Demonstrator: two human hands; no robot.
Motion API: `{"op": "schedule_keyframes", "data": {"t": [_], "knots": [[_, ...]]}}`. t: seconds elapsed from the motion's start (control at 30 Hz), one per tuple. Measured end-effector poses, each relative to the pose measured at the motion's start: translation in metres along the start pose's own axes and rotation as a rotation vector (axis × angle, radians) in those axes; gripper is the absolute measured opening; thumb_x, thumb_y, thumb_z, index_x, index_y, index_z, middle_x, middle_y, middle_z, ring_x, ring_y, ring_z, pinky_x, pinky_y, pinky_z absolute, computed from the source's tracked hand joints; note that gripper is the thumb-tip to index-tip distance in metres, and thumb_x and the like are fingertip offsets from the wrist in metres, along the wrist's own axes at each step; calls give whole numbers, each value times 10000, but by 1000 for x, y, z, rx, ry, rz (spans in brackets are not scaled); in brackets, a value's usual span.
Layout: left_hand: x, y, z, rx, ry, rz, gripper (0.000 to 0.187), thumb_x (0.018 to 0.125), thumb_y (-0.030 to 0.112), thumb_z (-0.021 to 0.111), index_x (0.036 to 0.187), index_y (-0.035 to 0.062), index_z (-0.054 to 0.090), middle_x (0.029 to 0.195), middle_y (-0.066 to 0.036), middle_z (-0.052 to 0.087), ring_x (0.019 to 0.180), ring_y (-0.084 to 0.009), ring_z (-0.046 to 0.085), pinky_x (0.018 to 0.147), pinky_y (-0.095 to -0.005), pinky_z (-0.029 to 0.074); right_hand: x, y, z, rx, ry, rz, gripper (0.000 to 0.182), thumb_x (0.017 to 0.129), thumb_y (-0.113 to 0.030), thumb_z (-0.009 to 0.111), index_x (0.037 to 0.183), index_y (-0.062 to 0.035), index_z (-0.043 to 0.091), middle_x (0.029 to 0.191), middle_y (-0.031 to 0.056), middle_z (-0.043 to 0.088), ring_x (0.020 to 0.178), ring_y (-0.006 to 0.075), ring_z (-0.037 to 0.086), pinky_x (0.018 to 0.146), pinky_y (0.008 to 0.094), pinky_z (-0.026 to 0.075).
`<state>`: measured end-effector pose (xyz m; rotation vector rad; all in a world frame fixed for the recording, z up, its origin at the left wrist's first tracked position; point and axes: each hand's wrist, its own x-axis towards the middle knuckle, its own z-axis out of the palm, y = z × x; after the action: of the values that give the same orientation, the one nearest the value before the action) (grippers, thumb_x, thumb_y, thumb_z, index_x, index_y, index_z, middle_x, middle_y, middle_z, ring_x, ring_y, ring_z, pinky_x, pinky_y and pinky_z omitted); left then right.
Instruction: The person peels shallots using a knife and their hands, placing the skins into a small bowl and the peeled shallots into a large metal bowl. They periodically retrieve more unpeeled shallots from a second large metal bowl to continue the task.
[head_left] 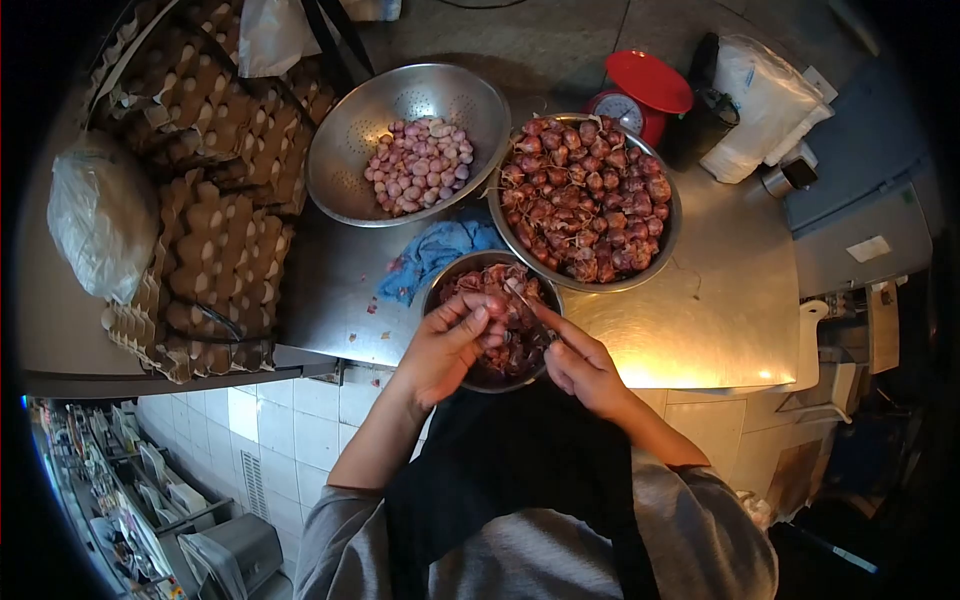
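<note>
Holding a small shallot (495, 304) over the steel bowl (431, 291) of reddish skins (520, 352), the left hand (447, 345) has its fingertips pinched close. The shallot appears pinkish, largely covered by fingers; its direction and long axis cannot be determined. The right hand (587, 372) closes around a thin knife (526, 303), blade slanting forward and left beside the shallot.

left hand (458, 338) holds a shallot (494, 306)

Both hands (456, 340) (583, 368) close together, fingers curled, forearms angled inward.
</note>
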<state>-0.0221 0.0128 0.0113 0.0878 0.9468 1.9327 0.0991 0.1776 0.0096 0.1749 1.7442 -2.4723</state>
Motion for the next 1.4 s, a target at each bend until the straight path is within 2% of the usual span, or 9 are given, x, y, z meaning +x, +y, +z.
{"op": "schedule_keyframes", "data": {"t": [0.17, 0.37, 0.5, 0.57, 0.77, 1.0, 1.1, 1.27, 1.4], "knots": [[-7, -14, 11, -223, -36, -35, 161, 886, 160, 481, 1000, 57, 526, 942, -29, 555, 859, -109, 539, 793, -232, 440, 4, -8, 9, -31, -10, -15, 439, 914, -147, 409, 1329, -66, 294, 662, -24, 400, 526, 30, 335, 484, 161, 294], [-5, -18, 12, -237, 8, -43, 154, 886, 174, 487, 987, 63, 525, 947, -24, 547, 843, -103, 530, 788, -223, 431, 8, 3, 6, -245, 67, -141, 389, 912, -149, 426, 1284, -50, 372, 700, -11, 438, 539, 19, 356, 486, 156, 307], [-5, -22, 10, -66, 24, 145, 137, 879, 142, 499, 985, 59, 521, 945, -39, 545, 812, -111, 535, 749, -239, 449, 4, -2, 3, 0, 113, -9, 387, 918, -161, 415, 1285, -47, 368, 666, -25, 414, 529, 25, 359, 481, 159, 308], [-5, -22, 10, 20, 47, 267, 124, 871, 111, 508, 980, 52, 518, 947, -52, 551, 810, -121, 551, 722, -247, 466, 4, 0, -3, 18, 118, -2, 399, 921, -168, 408, 1303, -65, 351, 651, -32, 397, 521, 31, 349, 477, 160, 304], [-10, -15, 11, 320, 115, 329, 205, 838, 16, 531, 1043, 16, 520, 995, -87, 581, 873, -161, 590, 757, -265, 489, 4, -2, 5, -97, 71, -54, 455, 926, -168, 387, 1357, -119, 251, 602, -45, 361, 496, 36, 331, 463, 160, 295], [-4, -24, 7, 226, 233, 405, 201, 802, -17, 568, 1003, -7, 558, 968, -109, 608, 878, -156, 590, 794, -270, 484, 2, 0, 7, -99, -11, -30, 496, 929, -237, 374, 1361, -65, 201, 567, -39, 342, 477, 47, 326, 465, 165, 296], [-4, -28, 8, 269, 223, 443, 189, 793, -38, 566, 977, 5, 557, 961, -122, 609, 882, -177, 596, 799, -301, 496, 4, 1, 13, -16, -4, -14, 452, 925, -173, 383, 1354, -109, 255, 601, -42, 359, 500, 34, 328, 469, 156, 284], [-4, -30, 16, 206, 200, 435, 178, 762, -47, 605, 934, -16, 572, 946, -106, 615, 877, -139, 590, 810, -256, 474, 8, 5, 12, -42, 37, -69, 431, 936, -212, 363, 1336, -71, 285, 589, -44, 347, 492, 35, 332, 466, 155, 286], [-4, -30, 13, 146, 137, 405, 203, 793, -51, 551, 983, 19, 532, 968, -122, 603, 903, -210, 596, 805, -305, 493, 8, 4, 9, -51, 55, -46, 417, 941, -227, 348, 1320, -56, 311, 591, -43, 348, 490, 35, 336, 462, 157, 291]]}}
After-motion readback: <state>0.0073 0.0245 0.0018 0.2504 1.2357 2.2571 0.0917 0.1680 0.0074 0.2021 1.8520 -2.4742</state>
